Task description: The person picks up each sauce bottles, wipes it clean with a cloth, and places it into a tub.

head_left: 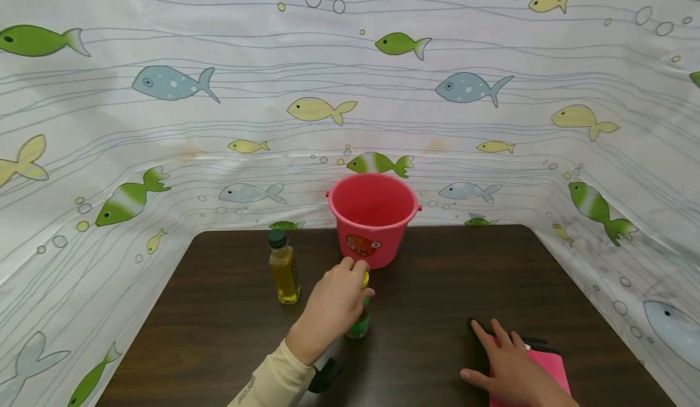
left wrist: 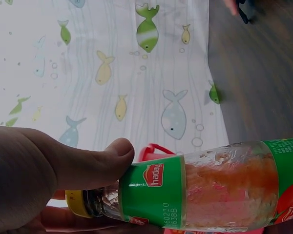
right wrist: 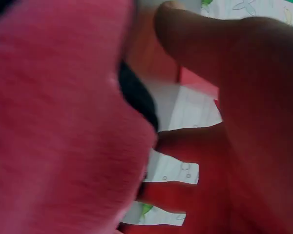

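Note:
My left hand (head_left: 332, 304) grips a glass sauce bottle (left wrist: 229, 180) by its neck, near the yellow cap (left wrist: 77, 203). The bottle has green labels and red-orange residue behind the glass. In the head view it stands upright in front of the bucket; whether its base touches the table I cannot tell. Over at the right, my right hand (head_left: 508, 361) is spread, fingers apart, over a soft-looking pink item (head_left: 553, 367) with black edging. In the right wrist view that pink item fills the left side, blurred, and its kind is unclear.
A pink bucket (head_left: 396, 243) stands at the back middle of the dark wooden table (head_left: 432, 322). Left of it is a bottle of yellow oil (head_left: 285, 276) with a dark green cap. Fish-patterned white cloth (head_left: 350, 73) hangs around the back and sides.

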`<state>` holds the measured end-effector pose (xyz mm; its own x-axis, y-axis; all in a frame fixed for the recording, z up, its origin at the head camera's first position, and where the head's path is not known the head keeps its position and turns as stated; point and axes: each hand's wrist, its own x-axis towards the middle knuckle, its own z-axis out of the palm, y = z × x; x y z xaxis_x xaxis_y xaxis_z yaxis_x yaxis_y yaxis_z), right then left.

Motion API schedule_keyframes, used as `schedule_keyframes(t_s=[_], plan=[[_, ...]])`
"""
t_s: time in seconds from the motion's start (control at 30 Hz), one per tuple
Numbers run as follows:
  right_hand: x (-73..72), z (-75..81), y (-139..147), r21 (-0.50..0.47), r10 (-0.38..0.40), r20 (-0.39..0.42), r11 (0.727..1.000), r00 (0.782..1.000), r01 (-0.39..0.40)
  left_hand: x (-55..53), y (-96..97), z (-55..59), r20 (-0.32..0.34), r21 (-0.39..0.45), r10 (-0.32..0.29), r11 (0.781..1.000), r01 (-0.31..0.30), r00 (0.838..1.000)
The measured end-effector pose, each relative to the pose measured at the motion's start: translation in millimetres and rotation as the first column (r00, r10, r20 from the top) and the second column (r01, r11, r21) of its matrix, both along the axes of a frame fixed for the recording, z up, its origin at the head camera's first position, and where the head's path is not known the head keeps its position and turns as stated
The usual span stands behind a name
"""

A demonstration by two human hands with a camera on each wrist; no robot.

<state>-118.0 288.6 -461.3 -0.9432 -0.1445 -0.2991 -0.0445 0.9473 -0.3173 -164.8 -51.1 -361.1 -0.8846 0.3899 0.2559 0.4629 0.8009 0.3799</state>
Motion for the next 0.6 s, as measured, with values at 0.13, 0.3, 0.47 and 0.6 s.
schedule_keyframes(t_s=[0.13, 0.3, 0.47, 0.6], plan=[[2.1, -6.7, 4.6, 0.016, -0.005, -0.014, 1.0, 1.0, 0.005, 0.9, 0.9, -1.4, -0.012, 0.007, 0.007, 1.0, -0.007, 1.0], [0.7, -9.4, 9.9, 0.087, -0.026, -0.046, 0.996, 0.999, 0.03, 1.8, 0.2, -1.3, -0.022, 0.018, 0.008, 1.0, -0.007, 1.0], [0.6, -11.5, 13.4, 0.146, -0.043, -0.022, 0.988, 0.999, 0.045, 1.4, -0.2, -0.9, -0.018, 0.018, 0.005, 1.0, -0.005, 1.0], [0.9, -12.9, 14.1, 0.132, -0.032, -0.029, 0.991, 0.999, 0.036, 1.1, 0.0, -1.1, -0.014, 0.017, 0.001, 1.0, 0.0, 1.0]])
